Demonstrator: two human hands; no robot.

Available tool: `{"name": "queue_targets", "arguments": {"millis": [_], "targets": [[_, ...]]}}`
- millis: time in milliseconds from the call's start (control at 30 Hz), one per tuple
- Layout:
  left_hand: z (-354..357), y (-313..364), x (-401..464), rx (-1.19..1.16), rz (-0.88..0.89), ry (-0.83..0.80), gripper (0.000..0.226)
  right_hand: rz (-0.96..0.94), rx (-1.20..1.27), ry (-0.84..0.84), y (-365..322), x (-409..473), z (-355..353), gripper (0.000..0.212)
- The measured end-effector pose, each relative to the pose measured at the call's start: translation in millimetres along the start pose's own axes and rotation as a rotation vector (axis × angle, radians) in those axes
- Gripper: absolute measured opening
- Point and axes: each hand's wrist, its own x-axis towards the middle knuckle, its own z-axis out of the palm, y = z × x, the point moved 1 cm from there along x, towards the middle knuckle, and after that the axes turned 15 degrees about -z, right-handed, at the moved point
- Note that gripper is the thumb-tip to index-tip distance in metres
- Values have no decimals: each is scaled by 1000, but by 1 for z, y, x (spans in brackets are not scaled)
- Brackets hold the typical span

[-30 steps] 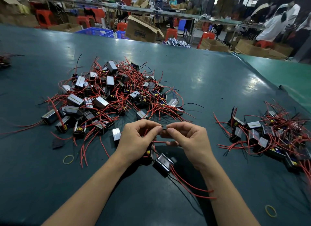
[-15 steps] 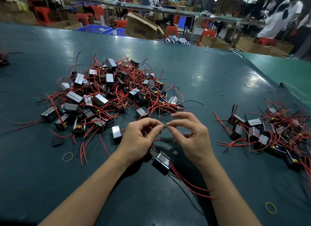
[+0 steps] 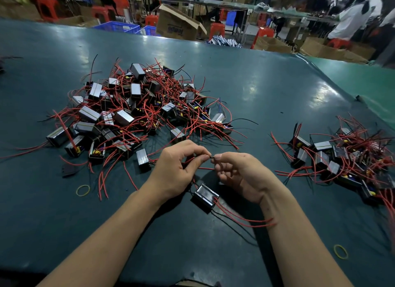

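The left hand (image 3: 175,171) and the right hand (image 3: 241,175) are meeting fingertip to fingertip, each grip pinching closed on the same short black wire end (image 3: 212,157) held between them. Over the last half second the right hand has been rolling its palm upward, its spare fingers now curling in loosely instead of fanning out, while the left grip is keeping its place. That is looking like a twist being worked into the wire tip, so the step seems under way, not finished. The black module (image 3: 205,195) is lying on the table (image 3: 256,90) directly beneath the grips, its red leads (image 3: 241,219) trailing under the right wrist. The big heap (image 3: 136,113) is sitting beyond the left grip, the smaller pile (image 3: 342,158) well out past the right.
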Motion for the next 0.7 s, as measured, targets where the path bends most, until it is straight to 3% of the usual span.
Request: {"name": "queue_targets", "arguments": {"millis": [167, 267, 400, 467, 533, 600, 700], "targets": [[3, -1, -2, 137, 148, 59, 7, 68, -42, 65, 1, 2, 0, 23], [4, -1, -3, 262, 257, 86, 10, 8, -161, 105, 4, 4, 2, 24], [4, -2, -2, 227, 202, 95, 9, -458, -529, 148, 9, -1, 4, 25], [2, -3, -1, 101, 109, 120, 7, -638, -575, 63, 6, -3, 2, 16], [-2, -4, 0, 33, 46, 138, 6, -722, -632, -17, 4, -5, -2, 12], [-3, -5, 0, 2, 8, 127, 7, -780, -716, -14, 3, -3, -4, 22], [-4, -4, 0, -32, -21, 100, 6, -856, -676, -32, 6, -1, -3, 24]]}}
